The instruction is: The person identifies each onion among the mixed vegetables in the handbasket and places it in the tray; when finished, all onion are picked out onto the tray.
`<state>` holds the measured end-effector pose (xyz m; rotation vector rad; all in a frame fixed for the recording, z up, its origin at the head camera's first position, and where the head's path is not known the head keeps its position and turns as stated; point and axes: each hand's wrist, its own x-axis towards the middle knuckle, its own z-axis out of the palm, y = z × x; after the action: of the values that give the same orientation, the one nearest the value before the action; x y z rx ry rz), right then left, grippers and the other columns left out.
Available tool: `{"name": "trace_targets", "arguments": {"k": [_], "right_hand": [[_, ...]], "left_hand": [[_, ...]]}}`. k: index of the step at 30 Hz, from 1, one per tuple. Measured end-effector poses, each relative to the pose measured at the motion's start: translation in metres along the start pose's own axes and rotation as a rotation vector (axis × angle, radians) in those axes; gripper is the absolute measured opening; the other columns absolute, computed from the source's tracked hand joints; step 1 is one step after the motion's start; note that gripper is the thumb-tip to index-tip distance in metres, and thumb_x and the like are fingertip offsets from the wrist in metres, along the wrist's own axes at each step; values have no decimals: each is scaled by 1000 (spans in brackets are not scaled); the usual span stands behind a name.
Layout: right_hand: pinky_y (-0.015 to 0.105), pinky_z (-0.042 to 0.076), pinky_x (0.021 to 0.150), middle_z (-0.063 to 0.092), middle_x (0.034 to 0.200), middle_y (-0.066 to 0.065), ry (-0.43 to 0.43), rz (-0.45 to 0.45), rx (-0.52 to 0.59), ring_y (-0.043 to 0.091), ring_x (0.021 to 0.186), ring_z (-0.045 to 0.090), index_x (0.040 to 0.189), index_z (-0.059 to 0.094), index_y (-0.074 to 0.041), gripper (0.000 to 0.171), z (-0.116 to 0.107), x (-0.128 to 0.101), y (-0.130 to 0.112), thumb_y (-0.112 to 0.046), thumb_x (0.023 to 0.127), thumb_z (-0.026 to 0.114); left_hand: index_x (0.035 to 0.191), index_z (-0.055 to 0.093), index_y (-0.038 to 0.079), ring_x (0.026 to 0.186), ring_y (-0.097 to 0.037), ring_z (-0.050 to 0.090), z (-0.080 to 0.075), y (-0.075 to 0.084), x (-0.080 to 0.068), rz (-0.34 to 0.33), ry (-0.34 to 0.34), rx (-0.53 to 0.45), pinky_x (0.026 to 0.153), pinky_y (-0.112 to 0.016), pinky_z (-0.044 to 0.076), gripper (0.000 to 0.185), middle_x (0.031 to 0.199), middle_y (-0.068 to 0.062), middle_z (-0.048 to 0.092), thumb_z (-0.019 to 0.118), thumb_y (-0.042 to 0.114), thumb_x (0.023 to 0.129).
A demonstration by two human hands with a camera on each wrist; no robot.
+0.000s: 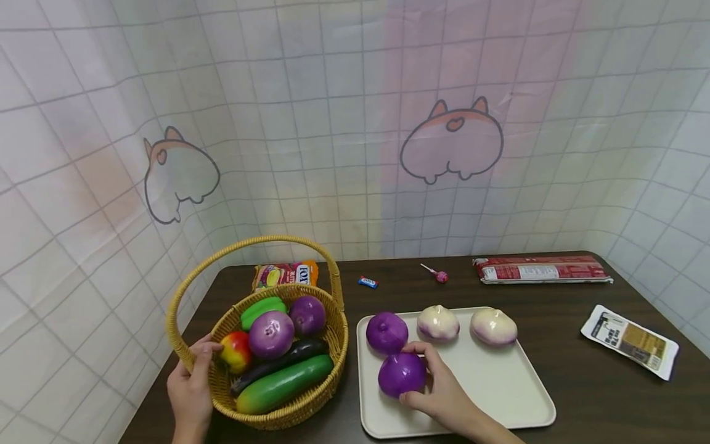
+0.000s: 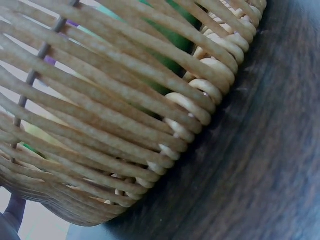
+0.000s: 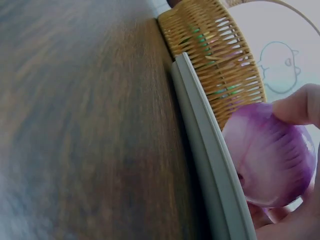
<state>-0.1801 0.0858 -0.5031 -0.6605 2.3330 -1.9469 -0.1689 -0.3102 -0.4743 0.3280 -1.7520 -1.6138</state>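
My left hand [image 1: 191, 385] grips the left rim of a wicker basket [image 1: 288, 419], near the foot of its tall handle. Inside lie a cucumber-like green vegetable [image 1: 285, 383], a dark eggplant [image 1: 283, 364], a red-yellow fruit [image 1: 236, 351], a green pepper [image 1: 263, 311] and two round purple vegetables [image 1: 271, 334]. With thumb and fingers, my right hand [image 1: 444, 391] holds a purple onion [image 3: 272, 155] over the left part of a white tray [image 1: 488, 394]. Behind it on the tray sit another purple onion [image 1: 386, 333] and two white-and-purple bulbs, a left one [image 1: 438, 322] and a right one [image 1: 493, 327].
Along the back of the dark table [image 1: 582, 394] lie an orange snack bag [image 1: 285, 274], a small blue candy [image 1: 368, 282], a lollipop [image 1: 438, 274] and a long red packet [image 1: 543, 270]. A white-and-brown pouch [image 1: 629, 340] is at the right. Patterned cloth hangs behind.
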Motion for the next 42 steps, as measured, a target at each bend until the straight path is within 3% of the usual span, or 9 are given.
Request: {"name": "trace_targets", "arguments": {"k": [6, 14, 19, 26, 34, 42], "right_hand": [[29, 47, 94, 46, 130, 11, -56, -50, -65, 21, 114, 54, 128, 42, -13, 70, 0, -3, 3, -3, 66, 74], [29, 41, 99, 48, 127, 1, -26, -289, -193, 18, 120, 45, 123, 54, -18, 71, 1, 0, 1, -1, 56, 71], [27, 38, 103, 51, 128, 5, -11, -307, -175, 18, 122, 45, 122, 56, -17, 73, 1, 1, 1, 2, 54, 72], [20, 33, 107, 51, 129, 13, -69, -331, -105, 21, 124, 46, 123, 57, -12, 69, -1, 2, 3, 4, 58, 75], [20, 30, 109, 48, 137, 15, -131, -239, -60, 19, 132, 40, 125, 57, -15, 64, -3, -1, 2, 1, 66, 76], [18, 28, 109, 47, 137, 19, -138, -226, -43, 17, 133, 39, 124, 57, -13, 50, -4, -1, 2, -7, 78, 75]], "left_hand": [[96, 67, -11, 102, -4, 60, 0, 0, -1, -2, -1, 21, 82, -11, 44, 29, 102, 9, 70, 62, 18, 97], [95, 67, -11, 104, -6, 61, -1, -2, 0, -6, 6, -8, 83, -11, 44, 28, 100, 8, 72, 63, 17, 97], [95, 67, -11, 105, -6, 61, -1, -2, 0, -2, 4, -9, 83, -11, 44, 28, 102, 7, 71, 62, 16, 97], [96, 67, -10, 106, -6, 60, 0, -2, 1, -6, -4, 13, 82, -11, 43, 29, 105, 8, 70, 62, 18, 97], [96, 67, -10, 106, -4, 59, -1, -1, 0, -4, -9, 27, 83, -10, 43, 29, 103, 9, 70, 61, 19, 98], [97, 67, -10, 107, -5, 58, 0, -2, 1, -6, -14, 39, 81, -11, 43, 32, 105, 8, 69, 60, 21, 98]]}}
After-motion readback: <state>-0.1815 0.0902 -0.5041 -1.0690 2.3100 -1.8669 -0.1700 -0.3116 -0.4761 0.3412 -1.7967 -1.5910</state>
